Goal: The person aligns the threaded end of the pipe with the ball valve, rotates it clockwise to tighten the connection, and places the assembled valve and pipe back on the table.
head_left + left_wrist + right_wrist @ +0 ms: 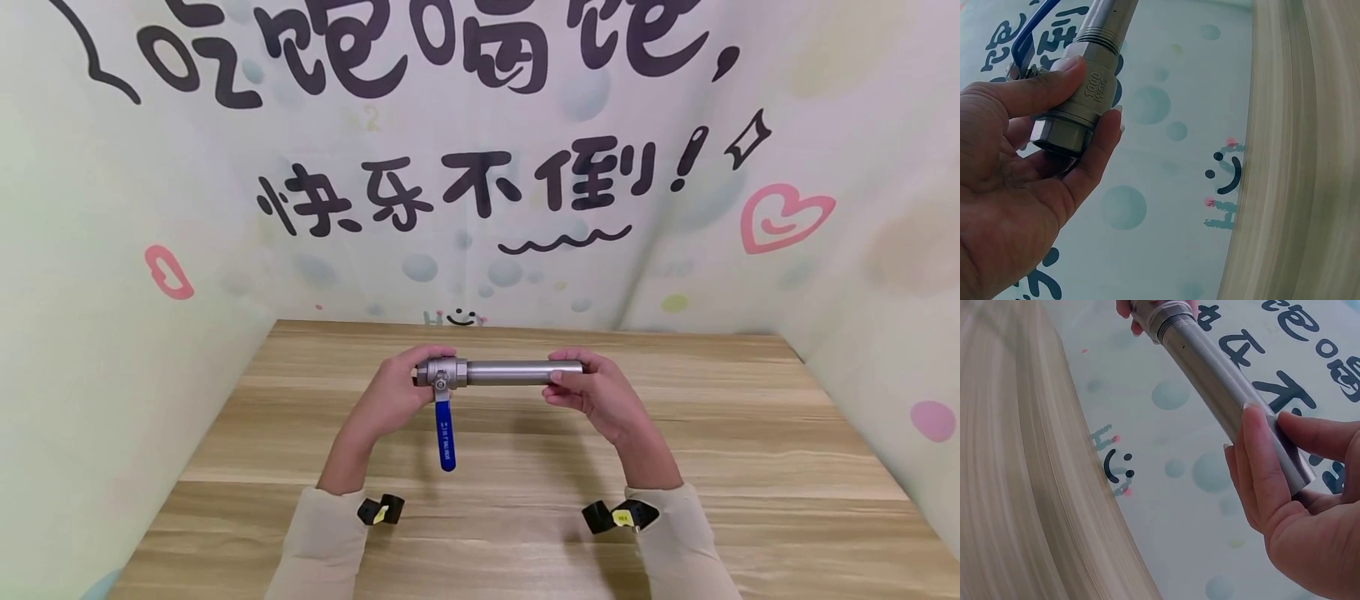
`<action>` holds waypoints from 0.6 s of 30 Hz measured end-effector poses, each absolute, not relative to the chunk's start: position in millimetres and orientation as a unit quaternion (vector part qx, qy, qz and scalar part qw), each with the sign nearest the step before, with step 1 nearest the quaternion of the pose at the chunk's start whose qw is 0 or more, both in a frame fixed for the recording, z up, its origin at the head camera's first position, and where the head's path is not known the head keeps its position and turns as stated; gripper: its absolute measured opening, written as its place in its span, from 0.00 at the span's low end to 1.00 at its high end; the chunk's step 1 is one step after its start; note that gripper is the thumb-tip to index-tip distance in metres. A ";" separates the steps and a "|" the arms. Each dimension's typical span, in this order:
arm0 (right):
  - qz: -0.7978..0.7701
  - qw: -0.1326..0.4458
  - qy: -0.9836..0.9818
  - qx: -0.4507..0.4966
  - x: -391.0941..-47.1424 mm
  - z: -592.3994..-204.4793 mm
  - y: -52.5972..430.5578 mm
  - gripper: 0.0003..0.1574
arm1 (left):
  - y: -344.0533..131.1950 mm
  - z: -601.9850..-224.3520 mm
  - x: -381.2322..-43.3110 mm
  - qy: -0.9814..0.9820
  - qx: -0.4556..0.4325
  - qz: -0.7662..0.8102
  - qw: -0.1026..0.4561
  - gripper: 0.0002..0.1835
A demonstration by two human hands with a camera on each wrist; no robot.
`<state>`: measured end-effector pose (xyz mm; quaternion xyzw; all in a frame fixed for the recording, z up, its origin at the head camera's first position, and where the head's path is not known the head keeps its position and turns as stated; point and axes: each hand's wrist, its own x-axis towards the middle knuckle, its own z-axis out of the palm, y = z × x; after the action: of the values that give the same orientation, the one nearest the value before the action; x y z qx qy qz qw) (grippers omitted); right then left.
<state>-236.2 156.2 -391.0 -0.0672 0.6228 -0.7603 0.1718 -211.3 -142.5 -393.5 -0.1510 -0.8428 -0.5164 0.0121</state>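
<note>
A steel ball valve [447, 372] with a blue lever handle [446, 436] is joined to a straight metal pipe [510, 372], held level above the table. My left hand [393, 392] grips the valve body at its free end; in the left wrist view the thumb lies across the valve [1088, 87], near raised lettering. My right hand [603, 393] holds the far end of the pipe between thumb and fingers. The right wrist view shows the pipe [1222, 387] with its threaded end at the valve. The lever hangs down toward me.
Below is a wood-grain table [487, 533]. A printed cloth wall [465, 283] with writing, bubbles and hearts stands behind it and along both sides. Black wrist cameras [392, 508] sit at both sleeve cuffs.
</note>
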 end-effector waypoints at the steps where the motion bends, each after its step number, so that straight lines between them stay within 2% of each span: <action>1: -0.760 0.173 0.623 -0.065 -236.1 -390.9 156.0 0.23 | -142.4 -393.2 -211.1 -0.843 -0.150 -0.516 0.012 0.30; 7: -0.758 0.177 0.625 -0.056 -235.2 -388.7 155.3 0.24 | -141.9 -392.2 -210.7 -0.841 -0.150 -0.519 0.011 0.30; 18: -0.761 0.179 0.622 -0.049 -235.0 -388.6 154.3 0.17 | -141.2 -391.8 -211.8 -0.841 -0.157 -0.518 0.018 0.28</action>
<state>-235.0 154.3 -388.6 -0.0485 0.6215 -0.7611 0.1789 -211.8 -141.2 -391.8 -0.1568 -0.8409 -0.5177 0.0180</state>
